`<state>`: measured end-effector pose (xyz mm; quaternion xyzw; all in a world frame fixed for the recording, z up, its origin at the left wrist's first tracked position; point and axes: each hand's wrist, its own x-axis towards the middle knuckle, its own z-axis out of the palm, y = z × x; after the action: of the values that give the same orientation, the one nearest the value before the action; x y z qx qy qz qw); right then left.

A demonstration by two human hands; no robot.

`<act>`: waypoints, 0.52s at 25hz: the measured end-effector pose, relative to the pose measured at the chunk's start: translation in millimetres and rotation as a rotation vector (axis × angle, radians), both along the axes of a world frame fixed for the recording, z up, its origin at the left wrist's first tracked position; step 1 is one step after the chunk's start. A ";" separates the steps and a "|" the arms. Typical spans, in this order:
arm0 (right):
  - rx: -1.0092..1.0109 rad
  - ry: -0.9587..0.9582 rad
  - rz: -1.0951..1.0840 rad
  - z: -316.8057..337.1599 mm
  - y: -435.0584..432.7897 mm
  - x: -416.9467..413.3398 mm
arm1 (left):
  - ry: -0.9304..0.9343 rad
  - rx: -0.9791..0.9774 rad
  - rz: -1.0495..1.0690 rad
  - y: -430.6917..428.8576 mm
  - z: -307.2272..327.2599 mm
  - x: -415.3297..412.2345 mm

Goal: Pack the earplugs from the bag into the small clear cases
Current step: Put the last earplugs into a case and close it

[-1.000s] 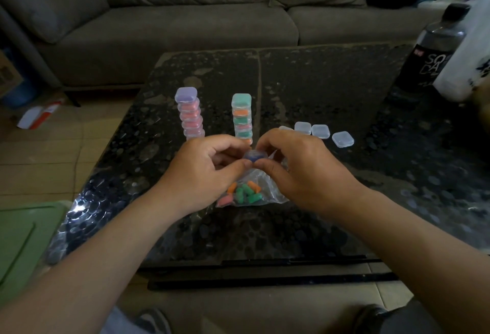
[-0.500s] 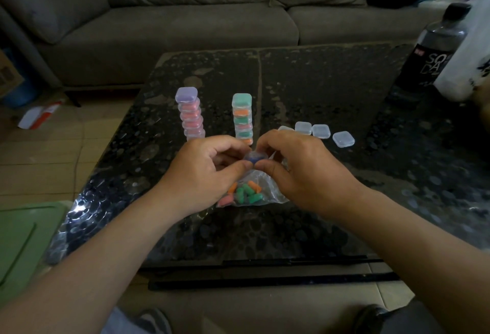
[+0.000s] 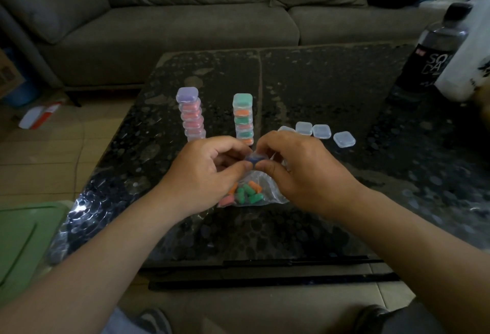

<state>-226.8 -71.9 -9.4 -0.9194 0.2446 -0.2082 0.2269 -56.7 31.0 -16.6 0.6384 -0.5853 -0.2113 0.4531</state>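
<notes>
My left hand (image 3: 204, 174) and my right hand (image 3: 299, 172) meet over the table and together pinch a small clear case (image 3: 255, 160) with blue earplugs inside. Just below them lies the clear bag (image 3: 250, 193) holding several green, orange and pink earplugs. Behind my hands stand two stacks of filled cases: a left stack (image 3: 191, 113) topped by a purple one and a right stack (image 3: 243, 117) topped by a green one. Several empty clear cases (image 3: 321, 131) lie in a row at the right.
The dark speckled coffee table (image 3: 331, 90) has a grey sofa (image 3: 169, 23) behind it. A dark soda bottle (image 3: 434, 50) and a white object (image 3: 469, 63) stand at the table's far right. A green lid (image 3: 18, 241) lies on the floor at left.
</notes>
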 end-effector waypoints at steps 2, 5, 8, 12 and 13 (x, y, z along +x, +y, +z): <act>-0.001 0.006 0.002 0.0 0.0 0.4 | 0.008 0.002 0.003 0.5 0.4 -0.4; -0.027 -0.015 -0.033 -1.3 1.3 1.1 | 0.034 0.007 0.032 0.2 0.8 -2.4; -0.115 -0.073 -0.178 -1.8 2.0 4.6 | 0.078 -0.053 0.139 -1.3 3.2 -4.1; -0.117 -0.160 -0.250 2.1 2.2 11.5 | 0.161 -0.106 0.124 -1.3 6.8 -9.5; -0.117 -0.173 -0.261 2.9 2.1 13.3 | 0.172 -0.113 0.121 -1.6 7.2 -10.5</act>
<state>-213.6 -69.7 -6.5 -0.8701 0.3290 -0.3283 0.1640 -67.1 29.4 -9.4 0.6255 -0.5156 -0.2043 0.5488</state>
